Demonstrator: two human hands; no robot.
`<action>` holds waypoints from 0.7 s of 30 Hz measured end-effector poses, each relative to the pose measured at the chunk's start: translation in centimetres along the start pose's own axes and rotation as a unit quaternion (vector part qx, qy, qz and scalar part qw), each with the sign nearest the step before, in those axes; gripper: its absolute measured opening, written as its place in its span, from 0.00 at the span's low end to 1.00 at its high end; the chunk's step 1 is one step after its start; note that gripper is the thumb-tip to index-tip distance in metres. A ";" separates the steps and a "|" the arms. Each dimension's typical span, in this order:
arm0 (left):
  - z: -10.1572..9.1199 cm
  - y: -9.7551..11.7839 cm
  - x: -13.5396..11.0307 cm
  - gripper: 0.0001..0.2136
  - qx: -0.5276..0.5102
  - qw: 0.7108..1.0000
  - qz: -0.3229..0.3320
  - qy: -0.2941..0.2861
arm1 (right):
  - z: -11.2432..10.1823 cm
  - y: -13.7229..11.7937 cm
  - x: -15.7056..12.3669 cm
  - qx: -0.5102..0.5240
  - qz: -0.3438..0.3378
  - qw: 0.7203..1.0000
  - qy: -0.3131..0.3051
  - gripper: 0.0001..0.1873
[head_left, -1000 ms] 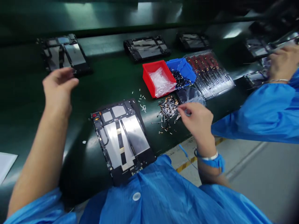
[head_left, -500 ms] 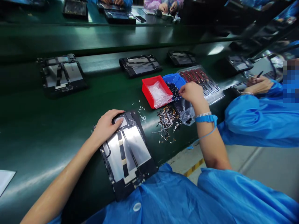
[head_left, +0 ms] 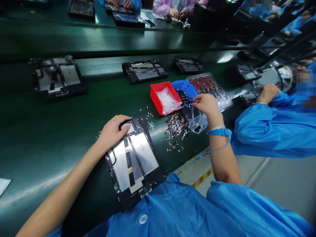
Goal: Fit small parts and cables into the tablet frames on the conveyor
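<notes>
An opened tablet (head_left: 145, 154), its silver inner plates and black flex cables showing, lies tilted against my blue smock at the bench's near edge. My left hand (head_left: 115, 131) grips its upper left corner, thumb on top and fingers over the edge. At the blue bin (head_left: 189, 88), my right hand (head_left: 206, 104) pinches among thin black cable-like parts (head_left: 184, 97); whatever is between the fingertips is too small to make out. Beside it stands a red bin (head_left: 156, 98) with clear plastic film inside. A heap of small metallic and black parts (head_left: 175, 126) lies in front of the bins.
Several opened tablets (head_left: 145, 70) sit along the green bench (head_left: 98, 105). Behind the bins is a clear tray (head_left: 227, 102) of red and black parts. A crumpled plastic bag (head_left: 198, 123) lies below my right hand. A co-worker's blue sleeve (head_left: 271, 128) is close on the right.
My right hand has drawn slightly down and toward me at the blue bin's edge. The tablets at the back appear a little further left. My left hand stays on its tablet.
</notes>
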State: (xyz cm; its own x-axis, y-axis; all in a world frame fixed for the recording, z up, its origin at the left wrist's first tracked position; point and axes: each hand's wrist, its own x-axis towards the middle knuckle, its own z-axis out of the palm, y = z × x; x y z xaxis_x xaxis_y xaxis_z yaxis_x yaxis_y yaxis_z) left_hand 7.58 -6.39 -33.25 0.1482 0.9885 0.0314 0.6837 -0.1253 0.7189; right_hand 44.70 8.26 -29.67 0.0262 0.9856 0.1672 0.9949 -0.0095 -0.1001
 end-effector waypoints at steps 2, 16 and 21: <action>0.0 0.1 0.0 0.18 0.003 1.000 -0.002 0.000 | 0.0 -0.2 -0.3 -0.013 0.016 1.000 -0.003 0.08; 0.2 -0.1 0.0 0.18 0.008 1.000 -0.001 -0.001 | -3.3 0.7 -2.9 0.169 0.150 0.962 0.152 0.06; 0.2 -0.3 0.0 0.18 0.011 1.000 0.004 0.003 | -2.3 -2.4 -2.1 0.148 0.112 0.974 0.126 0.02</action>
State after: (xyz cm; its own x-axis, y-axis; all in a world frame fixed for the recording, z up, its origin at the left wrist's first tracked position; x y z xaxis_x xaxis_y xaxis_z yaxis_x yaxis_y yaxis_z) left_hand 7.53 -6.39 -33.63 0.1500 0.9878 0.0417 0.6978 -0.1356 0.7034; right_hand 42.50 5.79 -27.55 0.3005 0.8911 0.3400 0.8907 -0.1346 -0.4343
